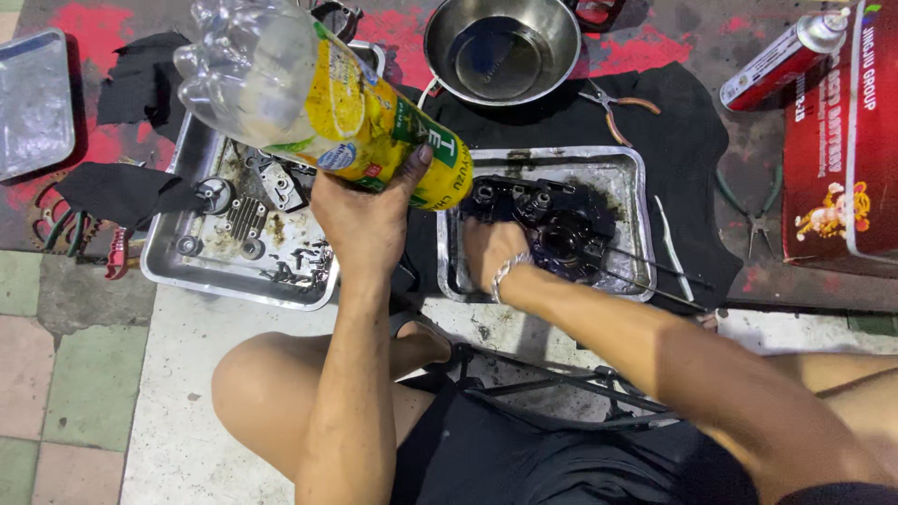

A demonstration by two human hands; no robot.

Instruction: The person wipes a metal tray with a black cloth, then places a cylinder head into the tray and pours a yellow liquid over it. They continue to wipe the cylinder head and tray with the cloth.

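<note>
My left hand grips a clear plastic bottle with a yellow and green label, tipped so its mouth end points down toward the right-hand metal tray. In that tray lies a dark, oily engine part with long thin studs sticking out to the right. My right hand, with a metal chain bracelet on the wrist, rests on the near left side of that engine part. The bottle's mouth is hidden behind my left hand.
A second metal tray at the left holds several small engine pieces. A steel bowl stands behind. Pliers, a red spray can, a red carton and black cloths lie around. My knees are in front.
</note>
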